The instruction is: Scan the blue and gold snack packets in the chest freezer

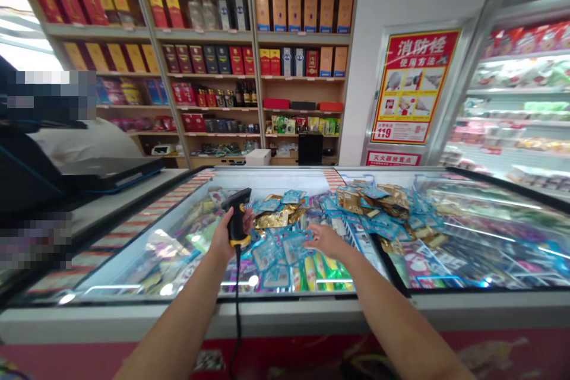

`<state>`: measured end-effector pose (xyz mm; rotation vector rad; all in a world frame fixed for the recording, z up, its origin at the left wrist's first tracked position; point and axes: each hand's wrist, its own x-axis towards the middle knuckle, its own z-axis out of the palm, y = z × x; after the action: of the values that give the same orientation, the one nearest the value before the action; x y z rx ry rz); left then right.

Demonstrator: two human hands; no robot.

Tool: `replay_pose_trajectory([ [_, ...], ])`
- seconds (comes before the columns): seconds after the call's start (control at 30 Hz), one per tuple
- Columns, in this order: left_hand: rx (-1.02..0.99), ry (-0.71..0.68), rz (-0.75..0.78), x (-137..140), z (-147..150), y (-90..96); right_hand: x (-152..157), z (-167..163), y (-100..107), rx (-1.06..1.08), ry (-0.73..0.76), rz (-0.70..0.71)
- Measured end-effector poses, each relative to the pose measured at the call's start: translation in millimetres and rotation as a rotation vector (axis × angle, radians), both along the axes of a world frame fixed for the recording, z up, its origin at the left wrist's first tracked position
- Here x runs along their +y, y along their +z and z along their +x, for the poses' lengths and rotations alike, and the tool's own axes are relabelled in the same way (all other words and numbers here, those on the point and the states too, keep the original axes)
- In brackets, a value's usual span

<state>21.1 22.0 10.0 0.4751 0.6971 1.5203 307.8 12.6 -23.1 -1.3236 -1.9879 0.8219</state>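
My left hand (222, 234) is wrapped around a black and yellow barcode scanner (239, 219), held upright above the freezer's glass top, its cable hanging down over the front edge. My right hand (327, 241) pinches the upper right corner of a blue packet (294, 248) that lies on the glass. Around it lie more blue packets (266, 254). Just behind them is a pile of gold packets (278, 218) mixed with blue ones. A larger heap of gold and blue packets (374, 205) lies to the right of my right hand.
The chest freezer (285, 314) spans the front, with frozen goods under its glass. At left stands a dark counter device (35, 166), with a person partly visible behind it. Shelves of boxes (294, 12) line the back wall; a refrigerated display (525, 101) stands at right.
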Motion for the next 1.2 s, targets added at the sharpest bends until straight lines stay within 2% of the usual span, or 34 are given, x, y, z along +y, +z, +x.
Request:
replay_pose_trajectory([
  [0.13,0.113,0.090,0.046,-4.0,-16.5,7.7,3.0,-4.6,2.8,0.081,-0.129,0.096],
  [0.23,0.172,0.140,0.034,-6.4,-27.4,8.4,-0.6,-2.4,10.1,0.274,-0.134,0.038],
  [0.3,0.195,0.153,0.008,-7.3,-30.0,5.0,-7.7,-2.7,14.0,0.313,-0.027,-0.072],
  [0.37,0.209,0.150,-0.011,-7.7,-27.1,0.3,-16.5,-7.4,14.8,0.227,0.153,-0.143],
  [0.43,0.218,0.136,-0.028,-8.2,-19.1,-3.2,-23.2,-16.2,12.4,0.075,0.258,-0.105],
  [0.47,0.225,0.116,-0.038,-8.6,-13.6,-4.0,-24.6,-21.2,10.5,0.012,0.252,-0.056],
  [0.57,0.236,0.012,-0.049,-9.6,5.5,-3.0,-19.3,-31.3,5.2,-0.044,0.096,0.082],
  [0.63,0.218,-0.044,-0.050,-9.4,18.0,-1.5,-10.7,-30.2,2.4,-0.008,-0.028,0.111],
  [0.77,0.115,-0.015,-0.064,-4.4,37.1,-2.4,4.7,-15.5,-4.5,0.041,-0.212,0.116],
  [0.9,-0.001,0.021,-0.073,1.2,44.6,-5.2,9.8,-5.8,-11.9,0.139,-0.276,0.099],
  [1.03,-0.045,0.070,-0.062,0.1,38.9,-3.7,6.3,-7.9,-8.5,0.308,-0.364,0.028],
  [1.2,-0.066,0.149,-0.030,-10.0,29.2,-2.7,-4.2,-13.6,-0.6,0.301,-0.357,-0.004],
])
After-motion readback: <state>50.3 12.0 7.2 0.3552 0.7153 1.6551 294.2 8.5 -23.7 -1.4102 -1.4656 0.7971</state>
